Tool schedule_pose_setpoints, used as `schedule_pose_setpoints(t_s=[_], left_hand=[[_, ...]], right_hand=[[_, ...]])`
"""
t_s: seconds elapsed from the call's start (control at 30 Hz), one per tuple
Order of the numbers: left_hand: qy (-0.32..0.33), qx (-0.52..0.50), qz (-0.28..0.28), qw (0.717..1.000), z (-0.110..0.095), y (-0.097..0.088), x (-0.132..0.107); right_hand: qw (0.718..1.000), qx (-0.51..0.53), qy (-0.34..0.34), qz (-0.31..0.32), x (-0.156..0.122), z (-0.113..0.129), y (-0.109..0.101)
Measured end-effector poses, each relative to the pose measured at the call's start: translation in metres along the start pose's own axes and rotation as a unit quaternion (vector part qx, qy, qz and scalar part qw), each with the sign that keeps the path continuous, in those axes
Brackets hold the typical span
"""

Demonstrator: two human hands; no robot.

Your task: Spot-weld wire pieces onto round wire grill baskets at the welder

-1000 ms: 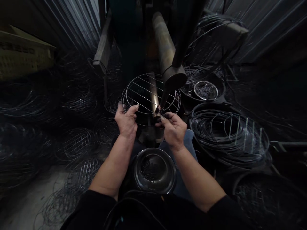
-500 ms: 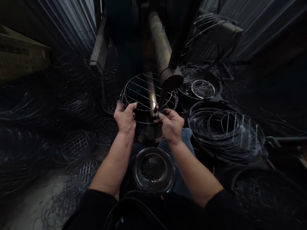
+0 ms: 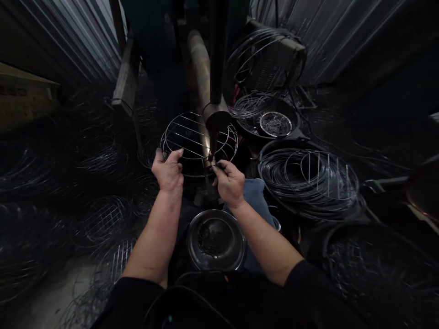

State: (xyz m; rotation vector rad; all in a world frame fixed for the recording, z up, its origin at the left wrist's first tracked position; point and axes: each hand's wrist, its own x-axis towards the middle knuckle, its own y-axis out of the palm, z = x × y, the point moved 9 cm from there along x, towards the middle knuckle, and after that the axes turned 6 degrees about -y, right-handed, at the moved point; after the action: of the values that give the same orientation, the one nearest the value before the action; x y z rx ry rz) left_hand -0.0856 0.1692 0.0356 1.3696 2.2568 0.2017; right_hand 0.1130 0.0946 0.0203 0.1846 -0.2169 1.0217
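A round wire rack [image 3: 188, 138] with parallel cross wires lies between the two arms of a machine that looks like a spot welder. My left hand [image 3: 168, 172] grips the rack's left rim, thumb and forefinger spread along the wire. At the near edge, my right hand [image 3: 231, 183] is closed in a pinch right beside the pointed electrode [image 3: 213, 142]. Whatever small piece its fingertips hold is too small to make out. The machine's upper arm [image 3: 200, 61] is above the rack and its lower arm [image 3: 205, 137] beneath.
In my lap sits a metal bowl [image 3: 228, 240] with small dark pieces inside. A wide pan at right holds coiled wire rings [image 3: 274, 176] and a ring with crossbars [image 3: 329, 176]. Behind it stands a small bowl of metal bits [image 3: 276, 124]. Wire racks [image 3: 104, 221] pile up at left.
The whole view has shifted, so the machine and pans appear further left. Both hands stay at the rack, and its near edge remains by the electrode.
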Motion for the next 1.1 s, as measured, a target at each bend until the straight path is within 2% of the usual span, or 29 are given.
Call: schedule_pose_setpoints(t_s=[0.3, 0.57, 1.1], left_hand=[[0.007, 0.01, 0.009, 1.0, -0.001, 0.0009, 0.0034], [0.017, 0.001, 0.037, 0.999, -0.0019, 0.0044, -0.0015], [0.003, -0.007, 0.028, 1.0, 0.0016, 0.0027, 0.0011]], right_hand=[[0.999, 0.033, 0.021, 0.01, 0.0023, -0.003, 0.0031], [0.997, 0.066, 0.041, -0.013, 0.0002, -0.0035, -0.0018], [0.999, 0.026, -0.013, -0.027, -0.005, -0.008, -0.0019]])
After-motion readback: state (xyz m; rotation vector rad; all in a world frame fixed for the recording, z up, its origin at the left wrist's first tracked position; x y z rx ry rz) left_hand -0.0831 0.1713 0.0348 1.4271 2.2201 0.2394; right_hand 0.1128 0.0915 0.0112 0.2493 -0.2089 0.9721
